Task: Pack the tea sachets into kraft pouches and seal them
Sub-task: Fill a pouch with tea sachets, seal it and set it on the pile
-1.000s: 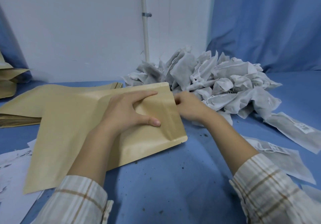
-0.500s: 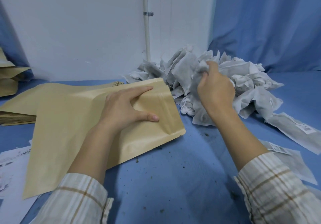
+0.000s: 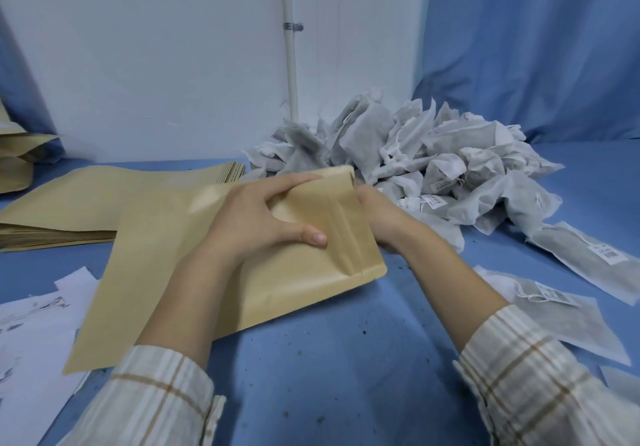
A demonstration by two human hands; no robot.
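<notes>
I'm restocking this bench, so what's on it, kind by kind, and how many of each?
Kraft pouch in the hands: 1
Stacks of flat kraft pouches: 1
Heaps of tea sachets: 1
Loose flat sachets at the right: 2 clear, maybe more, cut off at the frame edge
White printed sheets: count unclear
Total: 5 countable

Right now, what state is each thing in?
Kraft pouch: lying flat, mouth end lifted.
Left hand: grips the pouch near its mouth.
Right hand: at the pouch mouth, fingers hidden.
Sachet pile: loose, unpacked.
Pouch stack: flat, unused.
</notes>
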